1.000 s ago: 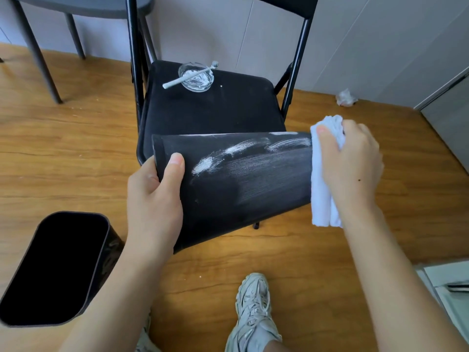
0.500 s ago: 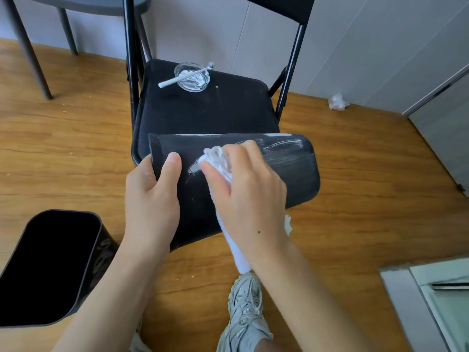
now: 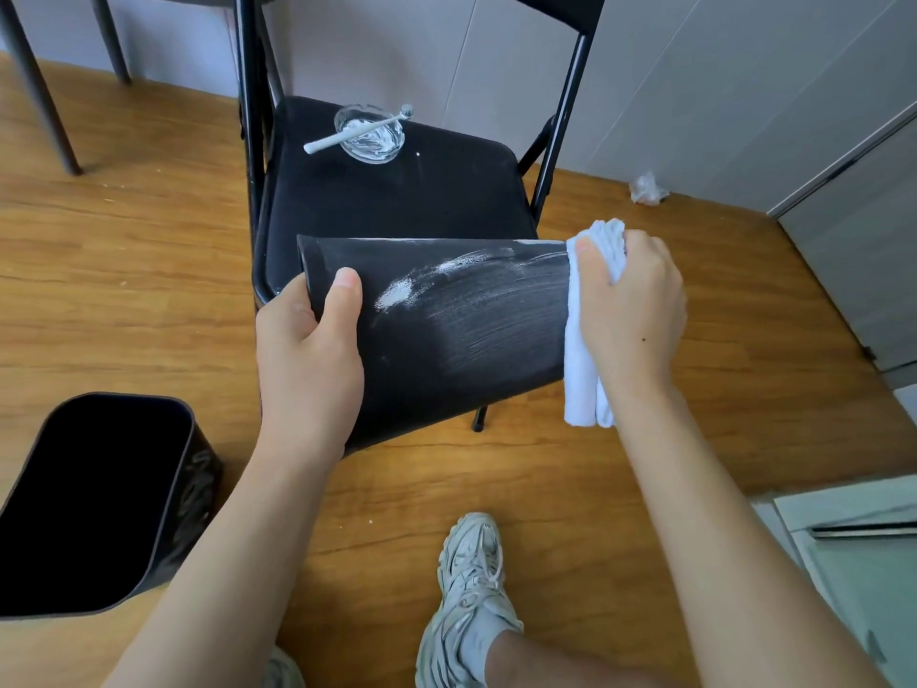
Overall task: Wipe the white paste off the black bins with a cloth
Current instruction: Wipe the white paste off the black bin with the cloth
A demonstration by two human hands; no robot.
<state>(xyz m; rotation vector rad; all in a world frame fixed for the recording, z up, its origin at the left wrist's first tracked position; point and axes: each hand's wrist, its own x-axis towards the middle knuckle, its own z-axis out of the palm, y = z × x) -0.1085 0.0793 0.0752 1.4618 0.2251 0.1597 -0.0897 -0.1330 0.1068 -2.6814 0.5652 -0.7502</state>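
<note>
While gripped at its rim by the left hand [image 3: 310, 350], black bin [image 3: 446, 335] sideways; right hand [image 3: 630, 310] fingers [image 3: 585, 250] curled, pinching white cloth [image 3: 578, 369] at its paste-smeared base.

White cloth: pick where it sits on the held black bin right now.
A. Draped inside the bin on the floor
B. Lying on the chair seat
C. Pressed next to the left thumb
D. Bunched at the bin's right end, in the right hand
D. The white cloth is gripped by the right hand at the right end of the held black bin, far from the left hand.
</note>
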